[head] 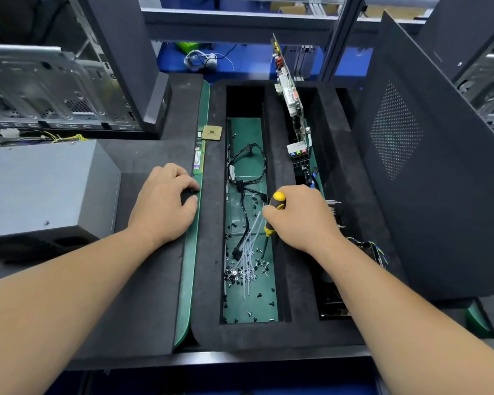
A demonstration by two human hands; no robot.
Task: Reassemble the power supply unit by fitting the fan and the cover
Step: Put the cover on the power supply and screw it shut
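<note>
Grey power supply unit point(40, 183) sits closed at left; left hand point(166, 203) rests curled on foam edge point(208, 223), right hand point(303, 218) grips screwdriver point(271, 218) over screw tray point(251, 303).

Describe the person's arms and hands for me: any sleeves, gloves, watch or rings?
Both forearms are bare with no sleeves in view. The left hand and right hand wear no gloves, and no watch, wristband or ring shows on either.

I see the grey metal power supply box point(37, 186) at left; small dark screws point(240, 275) in the black foam tray's point(211, 223) middle compartment; upright motherboard point(293, 109) right.
</note>
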